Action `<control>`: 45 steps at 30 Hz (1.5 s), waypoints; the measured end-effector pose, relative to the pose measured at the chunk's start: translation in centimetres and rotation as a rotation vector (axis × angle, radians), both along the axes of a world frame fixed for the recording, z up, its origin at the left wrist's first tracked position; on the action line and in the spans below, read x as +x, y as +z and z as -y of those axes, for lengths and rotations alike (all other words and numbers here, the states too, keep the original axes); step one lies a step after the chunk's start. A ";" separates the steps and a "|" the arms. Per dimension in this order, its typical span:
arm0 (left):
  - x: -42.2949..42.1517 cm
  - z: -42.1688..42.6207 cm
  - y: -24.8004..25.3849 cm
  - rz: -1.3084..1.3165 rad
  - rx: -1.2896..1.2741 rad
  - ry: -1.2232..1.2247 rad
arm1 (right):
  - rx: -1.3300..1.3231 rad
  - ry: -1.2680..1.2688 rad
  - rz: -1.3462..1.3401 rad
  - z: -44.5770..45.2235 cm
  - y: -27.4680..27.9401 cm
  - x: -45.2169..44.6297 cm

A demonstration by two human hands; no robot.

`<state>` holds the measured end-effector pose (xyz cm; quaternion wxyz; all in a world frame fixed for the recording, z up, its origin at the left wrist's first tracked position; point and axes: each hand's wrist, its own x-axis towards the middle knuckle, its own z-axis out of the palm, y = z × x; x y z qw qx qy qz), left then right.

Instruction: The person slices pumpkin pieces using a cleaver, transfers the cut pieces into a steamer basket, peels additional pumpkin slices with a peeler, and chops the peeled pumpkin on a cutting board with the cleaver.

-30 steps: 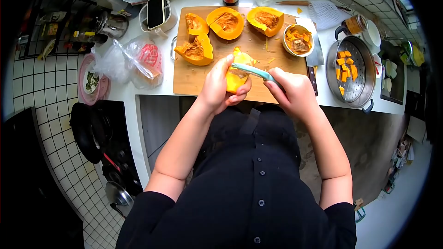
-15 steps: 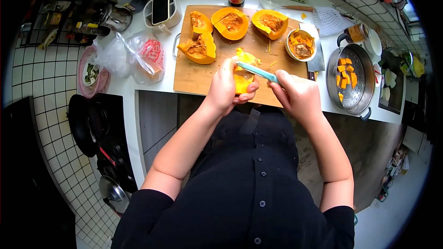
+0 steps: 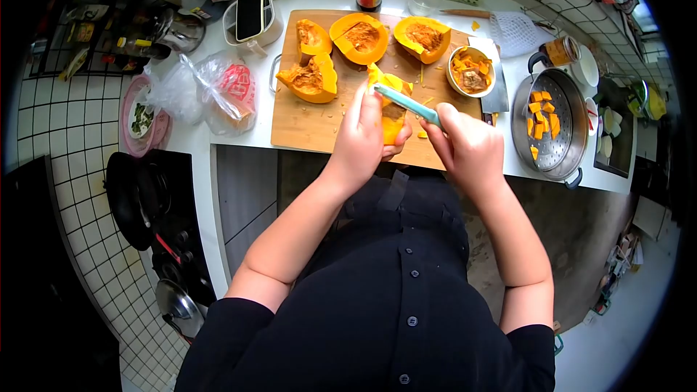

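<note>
1. Left hand [image 3: 356, 138]: fingers wrapped around a pumpkin piece [image 3: 393, 129] above the cutting board's [image 3: 305, 123] near edge, presumably to steady it.
2. Right hand [image 3: 472, 147]: fingers closed round a peeler [image 3: 406, 103] slanting over the piece.
3. Bowl [image 3: 473, 93], board's right edge: pumpkin scraps [image 3: 470, 72].
4. Steamer pot [image 3: 571, 120], tabletop's [image 3: 506, 134] right end: orange chunks [image 3: 538, 107].

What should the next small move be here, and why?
Probably a short stroke of the teal peeler along the pumpkin piece: the right hand holds the peeler over it, the left hand grips it, and a darker patch shows on its surface.
</note>
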<state>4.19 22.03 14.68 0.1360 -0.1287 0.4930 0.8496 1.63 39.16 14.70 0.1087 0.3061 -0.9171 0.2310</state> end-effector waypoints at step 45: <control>0.6 -1.3 -3.2 -0.191 0.067 -0.004 | -1.421 -0.232 1.264 3.0 -3.1 1.4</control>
